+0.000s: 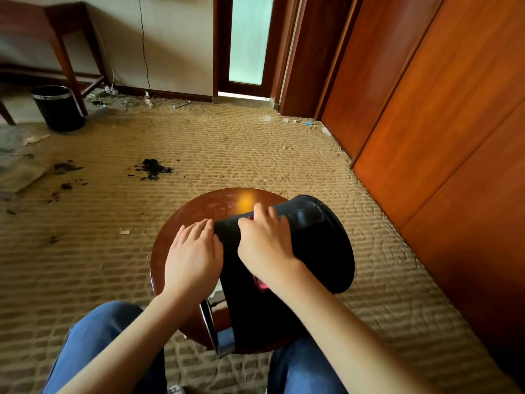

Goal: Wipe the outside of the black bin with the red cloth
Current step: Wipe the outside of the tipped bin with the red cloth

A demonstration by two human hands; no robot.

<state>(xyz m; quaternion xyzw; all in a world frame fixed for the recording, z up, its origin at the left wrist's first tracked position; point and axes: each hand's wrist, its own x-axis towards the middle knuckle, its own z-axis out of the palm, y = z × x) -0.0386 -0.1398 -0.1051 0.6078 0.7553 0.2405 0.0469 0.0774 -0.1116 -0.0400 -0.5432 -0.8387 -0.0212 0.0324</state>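
The black bin (318, 251) lies on its side across a round brown wooden stool (210, 206) in front of me, its shiny metal-rimmed end pointing toward my knees. My left hand (193, 257) rests with straight fingers against the bin's left side. My right hand (265, 240) sits on top of the bin with fingers curled over the red cloth (262, 286). Only small bits of the cloth show, under the wrist and at the fingertips.
A second black bin (58, 108) stands at the far left beside a dark wooden table (65, 52). Black debris (153, 169) and scraps lie on the tan carpet. Orange-brown wardrobe doors (440, 109) run along the right. My jeans-clad knees flank the stool.
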